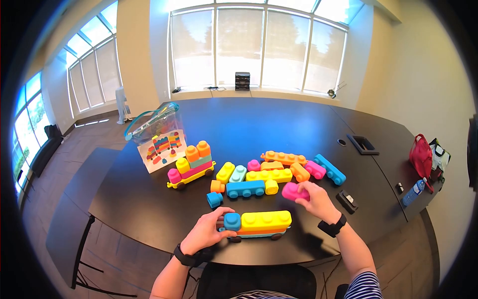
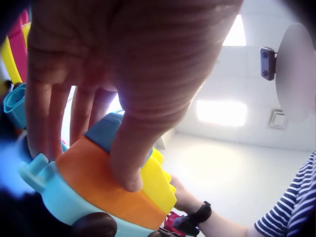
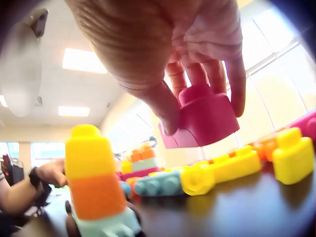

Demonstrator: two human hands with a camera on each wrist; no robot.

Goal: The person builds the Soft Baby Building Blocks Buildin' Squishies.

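My left hand (image 1: 205, 231) grips the left end of a toy train wagon, thumb on its near side and fingers behind. The wagon has a light-blue wheeled base (image 2: 61, 197), an orange building block (image 2: 94, 170) layer, a long yellow block (image 1: 266, 218) and a small blue block (image 1: 232, 221) on top. Over to the right, my right hand (image 1: 318, 202) pinches a pink building block (image 3: 202, 118) between thumb and fingers, held above the table with its studs up. In the right wrist view the wagon's far end stands just left of that pink block.
Loose blocks lie behind the wagon, among them a blue one (image 1: 245, 189) and a yellow one (image 1: 271, 187). A built toy train (image 1: 191, 169), a picture card (image 1: 162, 149) and a clear bag (image 1: 159, 124) stand left. A black case (image 1: 347, 201) and bottle (image 1: 414, 192) are right.
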